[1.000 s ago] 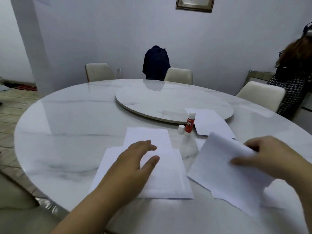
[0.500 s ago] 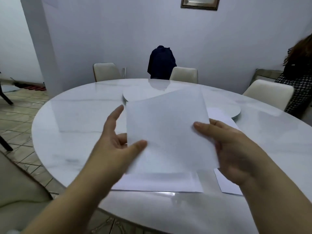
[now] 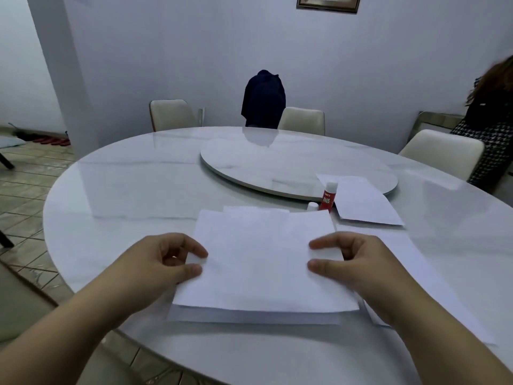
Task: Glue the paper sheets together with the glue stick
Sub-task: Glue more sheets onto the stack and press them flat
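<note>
We see a smooth white paper sheet (image 3: 263,259) lying over a lower sheet (image 3: 249,318) on the glossy, round marble table (image 3: 133,195). The left hand (image 3: 155,262) pinches its left edge between thumb and curled fingers; the right hand (image 3: 358,262) pinches the right edge likewise. The red glue stick (image 3: 329,196) stands uncapped beyond the sheet, its white cap (image 3: 312,206) beside it, well apart from both hands. Half a second ago we held the sheet up in the air; now it is down on the stack.
</note>
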